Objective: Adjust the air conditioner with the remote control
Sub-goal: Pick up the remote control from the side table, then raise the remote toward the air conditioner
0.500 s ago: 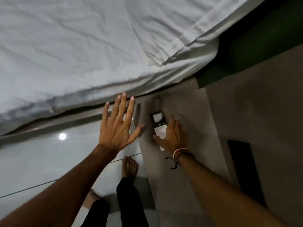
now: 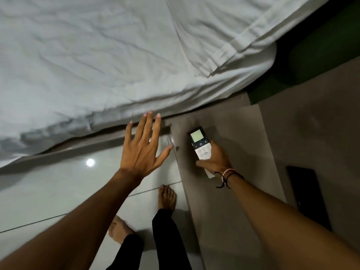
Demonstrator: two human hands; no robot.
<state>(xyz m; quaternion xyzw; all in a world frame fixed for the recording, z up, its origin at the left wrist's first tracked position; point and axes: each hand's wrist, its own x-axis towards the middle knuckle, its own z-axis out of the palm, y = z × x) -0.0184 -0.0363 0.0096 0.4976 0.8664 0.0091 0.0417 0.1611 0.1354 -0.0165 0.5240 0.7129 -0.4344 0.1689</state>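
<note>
**Remote gripped on the grey counter, screen end toward the bed**

While the right hand (image 2: 215, 159) closes around the lower half of the slim white-and-black rectangular remote control (image 2: 200, 148), the left hand (image 2: 142, 151) hangs free with its fingers spread wide and nothing in it. The two hands are apart, the left at about nine o'clock from the remote.

The remote's long axis runs roughly from eleven o'clock to five o'clock across the view. Its black screen end, with the pale lit display, points to eleven o'clock toward the rumpled white bed sheet (image 2: 116, 61); its white tail end sticks out below the right palm toward five o'clock. The button face is turned up to the camera, and the thumb lies along the remote's left edge. Whether the remote rests on the surface or is lifted just clear of it cannot be told.

It sits over the matte grey-brown counter (image 2: 243, 133), near the counter's left edge. A flat black rectangular object (image 2: 305, 191) lies on the counter at four o'clock from the remote, well apart. Thin pink and black cord bracelets (image 2: 226, 176) circle the right wrist. Bare feet stand on the glossy pale tiled floor (image 2: 58, 191) at six o'clock.
</note>
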